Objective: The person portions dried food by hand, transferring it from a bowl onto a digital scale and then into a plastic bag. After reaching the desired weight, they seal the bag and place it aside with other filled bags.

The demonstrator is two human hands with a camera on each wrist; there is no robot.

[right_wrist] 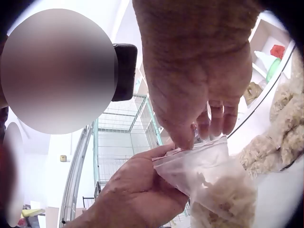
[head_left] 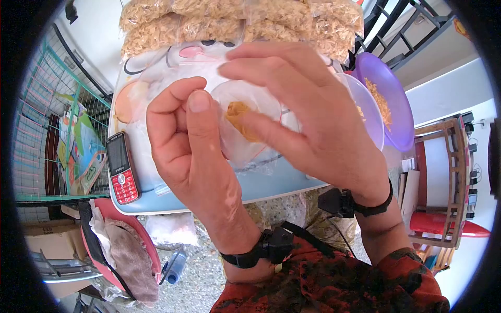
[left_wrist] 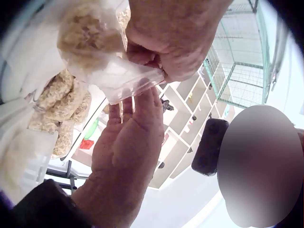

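A clear plastic bag (head_left: 245,143) hangs between the two hands, with yellow-brown pieces (head_left: 237,117) showing at it. My left hand (head_left: 195,151) pinches one end of its top edge between thumb and curled fingers, as the left hand (left_wrist: 171,42) in the left wrist view also shows. Over the bag spreads my right hand (head_left: 318,115), fingers extended and slightly blurred. In the right wrist view, the right hand (right_wrist: 204,76) has its thumb and fingertips at the top edge of the bag (right_wrist: 209,175), whose lower part holds pale flakes.
Filled bags of flakes (head_left: 240,23) line the table's far side. A red and black phone (head_left: 122,167) lies at the left edge. On the right stand a clear bowl (head_left: 368,112) and a purple basin (head_left: 399,112) with flakes. A pink basin (head_left: 148,245) holds cloths below.
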